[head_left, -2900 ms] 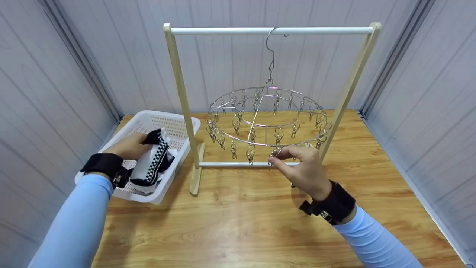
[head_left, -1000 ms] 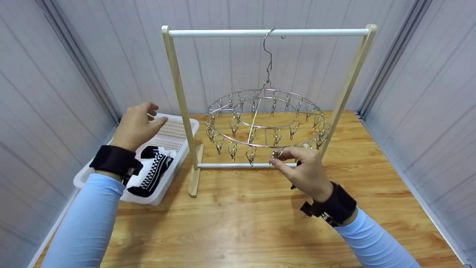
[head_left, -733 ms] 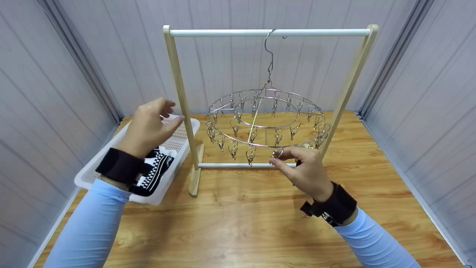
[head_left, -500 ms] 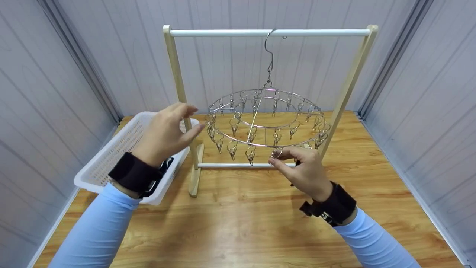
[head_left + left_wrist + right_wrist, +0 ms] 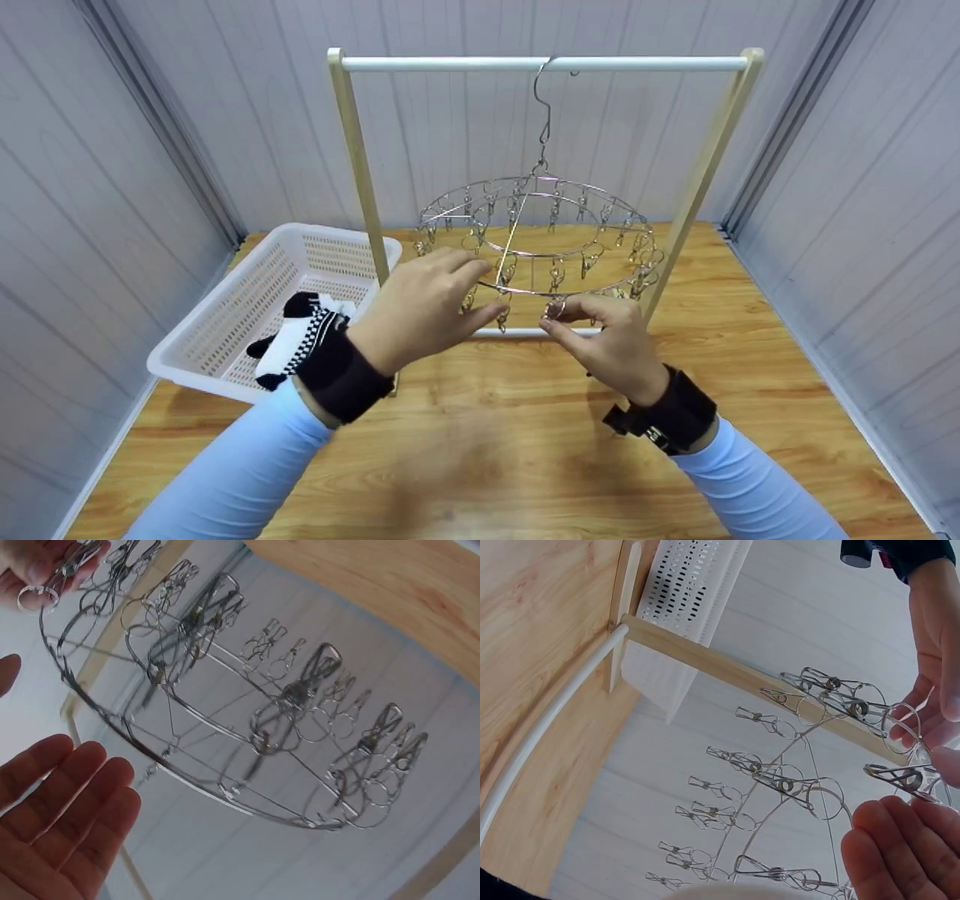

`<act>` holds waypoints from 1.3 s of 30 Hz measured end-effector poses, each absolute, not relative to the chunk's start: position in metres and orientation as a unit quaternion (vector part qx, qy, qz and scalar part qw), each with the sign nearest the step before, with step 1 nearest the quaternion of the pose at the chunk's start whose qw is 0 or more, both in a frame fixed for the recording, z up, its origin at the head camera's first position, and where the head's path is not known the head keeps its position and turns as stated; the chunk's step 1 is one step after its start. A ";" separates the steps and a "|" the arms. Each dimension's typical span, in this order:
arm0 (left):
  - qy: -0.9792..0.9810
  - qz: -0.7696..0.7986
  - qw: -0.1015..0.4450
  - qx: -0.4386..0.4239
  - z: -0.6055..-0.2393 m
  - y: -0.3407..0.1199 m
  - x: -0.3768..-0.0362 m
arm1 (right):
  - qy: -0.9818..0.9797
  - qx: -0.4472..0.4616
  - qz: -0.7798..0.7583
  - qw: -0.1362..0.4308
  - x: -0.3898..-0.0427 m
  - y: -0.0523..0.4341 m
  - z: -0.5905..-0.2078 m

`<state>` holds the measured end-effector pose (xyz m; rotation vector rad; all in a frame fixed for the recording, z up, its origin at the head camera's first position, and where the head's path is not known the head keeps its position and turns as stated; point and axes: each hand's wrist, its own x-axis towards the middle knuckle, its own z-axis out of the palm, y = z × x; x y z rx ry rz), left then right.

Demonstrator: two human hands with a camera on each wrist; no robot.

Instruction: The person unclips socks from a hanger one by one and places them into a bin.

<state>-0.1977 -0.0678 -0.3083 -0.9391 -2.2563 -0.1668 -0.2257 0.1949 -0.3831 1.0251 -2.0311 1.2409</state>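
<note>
Right hand [image 5: 604, 337] pinches a metal clip [image 5: 556, 307] at the near rim of the round clip hanger [image 5: 536, 244], which hangs from the wooden rack's rail [image 5: 540, 64]. Left hand [image 5: 424, 307], fingers relaxed and empty, reaches beside it. Over left, the white basket [image 5: 225, 315] holds black-and-white checkered socks [image 5: 296, 341].

The head view looks forward and down over the clip hanger [image 5: 536, 236] from some way back; both wrist views look up at it from close beneath, sharing its clips [image 5: 311, 686] [image 5: 780, 784]
</note>
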 end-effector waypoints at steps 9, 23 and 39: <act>-0.837 0.047 0.414 -0.353 -0.324 -0.050 -0.202 | -0.755 0.386 0.449 0.283 -0.226 0.194 -0.386; -0.795 0.148 0.467 -0.358 -0.331 -0.052 -0.210 | -0.740 0.410 0.451 0.283 -0.221 0.194 -0.381; -0.807 0.099 0.468 -0.347 -0.335 -0.064 -0.217 | -0.709 0.362 0.433 0.423 -0.234 0.231 -0.360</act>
